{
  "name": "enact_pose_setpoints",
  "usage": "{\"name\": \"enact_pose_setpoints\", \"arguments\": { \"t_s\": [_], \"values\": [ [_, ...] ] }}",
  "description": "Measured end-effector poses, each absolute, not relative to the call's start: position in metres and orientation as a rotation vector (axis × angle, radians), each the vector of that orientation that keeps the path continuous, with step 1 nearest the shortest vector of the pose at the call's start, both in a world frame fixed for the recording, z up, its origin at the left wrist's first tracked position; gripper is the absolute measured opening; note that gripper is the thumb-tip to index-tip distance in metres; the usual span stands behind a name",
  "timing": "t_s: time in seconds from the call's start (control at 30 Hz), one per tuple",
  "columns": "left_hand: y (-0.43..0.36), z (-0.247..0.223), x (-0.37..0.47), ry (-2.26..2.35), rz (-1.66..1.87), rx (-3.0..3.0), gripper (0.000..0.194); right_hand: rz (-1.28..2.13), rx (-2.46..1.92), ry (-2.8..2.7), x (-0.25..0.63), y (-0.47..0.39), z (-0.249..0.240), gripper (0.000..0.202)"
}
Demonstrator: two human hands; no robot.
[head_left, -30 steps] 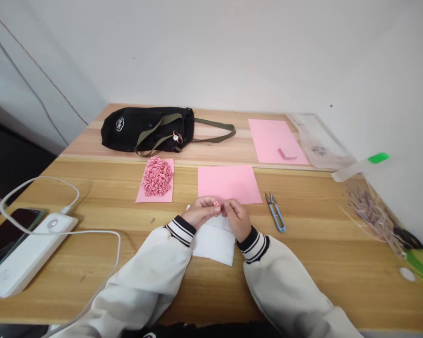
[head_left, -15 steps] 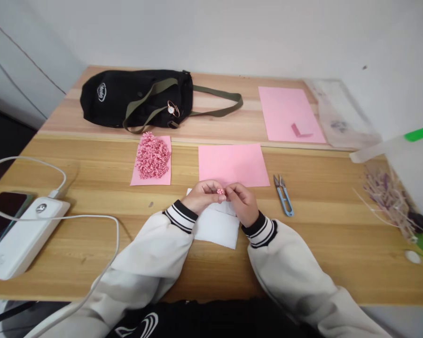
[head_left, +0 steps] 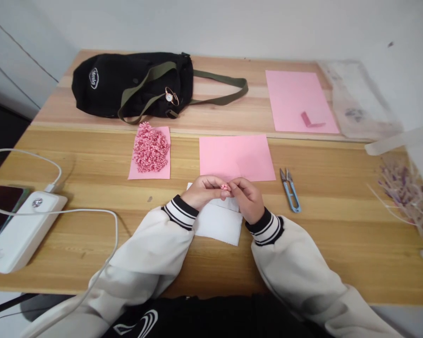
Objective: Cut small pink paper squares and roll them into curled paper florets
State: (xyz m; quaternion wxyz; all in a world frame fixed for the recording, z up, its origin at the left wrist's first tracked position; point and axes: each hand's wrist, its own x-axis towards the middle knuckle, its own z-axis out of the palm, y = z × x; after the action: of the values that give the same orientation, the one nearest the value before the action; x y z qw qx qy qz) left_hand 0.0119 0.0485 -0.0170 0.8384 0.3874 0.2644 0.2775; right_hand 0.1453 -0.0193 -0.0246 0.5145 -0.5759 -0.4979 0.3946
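Observation:
My left hand (head_left: 205, 191) is closed on a small bunch of pink flower stamens (head_left: 225, 187), whose beaded heads show between thumb and fingers. The fingertips of my right hand (head_left: 247, 197) pinch at the right side of that same bunch; what exactly lies between them is too small to make out. Both hands are held over white paper pieces (head_left: 218, 225) on the table. Behind them lies a pink paper sheet (head_left: 236, 155). A large pile of pink stamens (head_left: 151, 149) rests on a smaller pink sheet (head_left: 165, 174) to the left.
Blue-handled thread snips (head_left: 291, 191) lie to the right. A black bag (head_left: 127, 84) is at the back left, another pink sheet (head_left: 296, 103) at the back right. A white power bank (head_left: 24, 230) with a cable sits by a phone (head_left: 3, 206). Dried stems (head_left: 405, 192) stand far right.
The view has shifted slightly, so the table's things appear a little higher and wider apart. My hands stay together at the bunch, with its heads turned slightly and more enclosed by the fingers.

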Motion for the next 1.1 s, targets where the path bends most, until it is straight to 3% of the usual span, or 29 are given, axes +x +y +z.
{"name": "enact_pose_setpoints", "arguments": {
  "t_s": [1.1],
  "values": [
    [0.048,-0.0176,0.0135,0.512,0.59,0.81,0.018,0.936,-1.371,-1.182,0.1442,-0.0182,-0.0272,0.021]
  ]
}}
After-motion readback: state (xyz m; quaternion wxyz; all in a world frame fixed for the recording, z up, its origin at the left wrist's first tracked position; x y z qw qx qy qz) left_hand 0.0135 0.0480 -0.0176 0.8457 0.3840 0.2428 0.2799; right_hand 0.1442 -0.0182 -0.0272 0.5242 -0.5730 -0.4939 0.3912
